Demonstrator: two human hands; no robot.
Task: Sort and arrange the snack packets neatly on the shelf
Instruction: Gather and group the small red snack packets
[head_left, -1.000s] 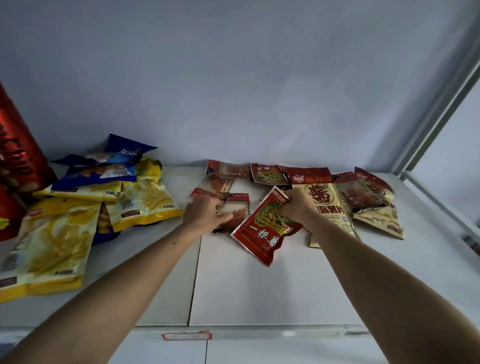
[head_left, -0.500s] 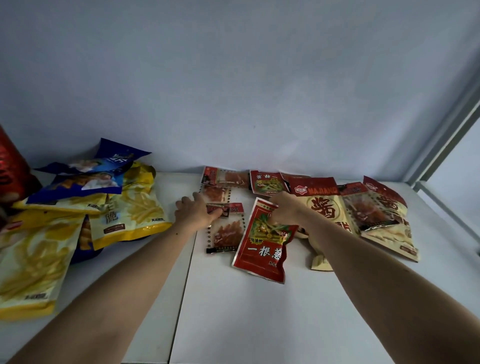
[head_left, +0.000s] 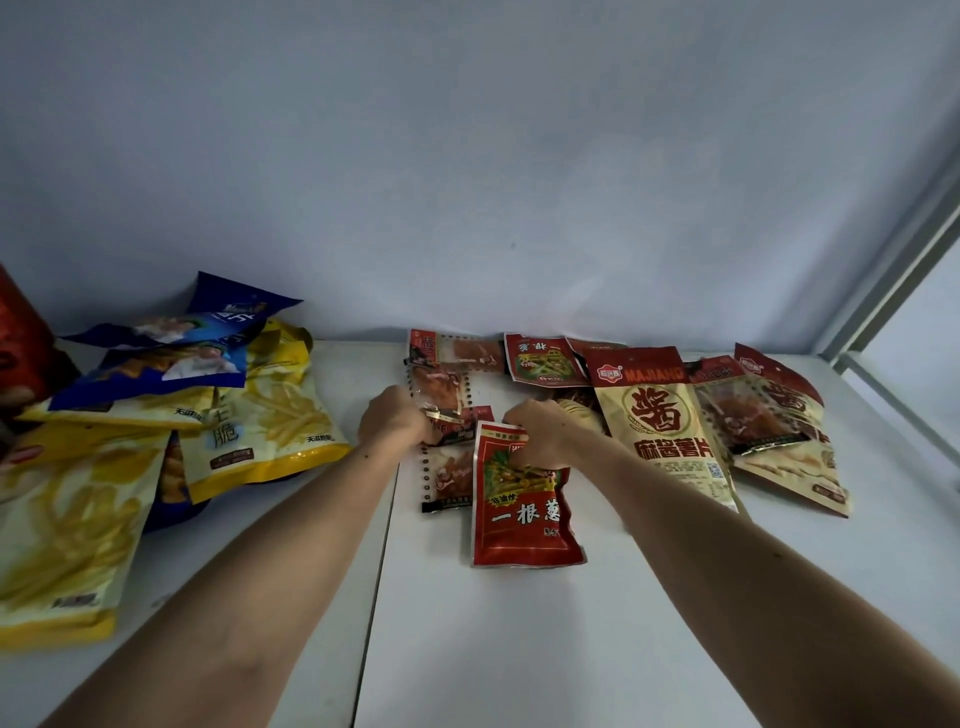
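The left hand (head_left: 397, 422) has its fingers curled around the edge of a small clear packet (head_left: 451, 415) with red print; it seems to pinch it, but the fingertips are hidden behind the knuckles, so the grip is not sure. The right hand (head_left: 540, 434) is curled too and pinches the top edge of the red packet (head_left: 522, 512), which lies flat on the shelf (head_left: 519, 649) and points toward the camera. Just beside the red packet, on its left, lies another clear packet (head_left: 448, 475), partly covered by it.

Behind the hands a row of small red packets (head_left: 540, 358) lies against the wall (head_left: 519, 182). To the right are beige packets (head_left: 662, 431), overlapping each other, and a clear one (head_left: 748, 413) on top of them. Under the right hand there is something dark and round that I cannot identify.

At the left is a loose pile of yellow bags (head_left: 270, 415) with blue bags (head_left: 171, 353) on top. One yellow bag is cut off by the left border, and a red object (head_left: 21, 343) there is seen only in part.

The shelf is white, with a seam between two panels. The wall is pale and plain. A grey frame (head_left: 893, 280) stands at the right.
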